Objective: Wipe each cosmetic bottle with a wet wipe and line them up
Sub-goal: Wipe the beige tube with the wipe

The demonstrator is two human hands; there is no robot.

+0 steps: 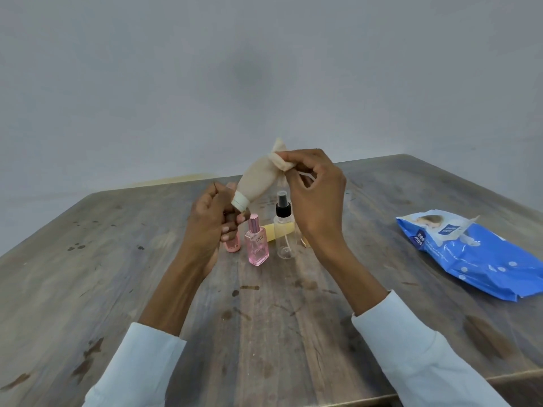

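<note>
The left hand (pixel 210 227) pinched the white cap of a beige bottle (pixel 258 179), held tilted in the air above the table (pixel 147 259). The right hand (pixel 316 195), at 2 o'clock from the cap, pinched a wet wipe (pixel 280 158) against the bottle's far end. Below stood a pink perfume bottle (pixel 257 245) and a clear spray bottle (pixel 283 230).

Beige tube (pixel 258 177) with white cap, pink bottle (pixel 257 245), blue wipes pack (pixel 476 254), stained grey-brown wooden table (pixel 117 274).

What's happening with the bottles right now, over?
Left hand grips beige bottle by its cap. Right hand pinches wipe over bottle's far end. Pink bottle, clear spray bottle stand below. Nothing blocking.
</note>
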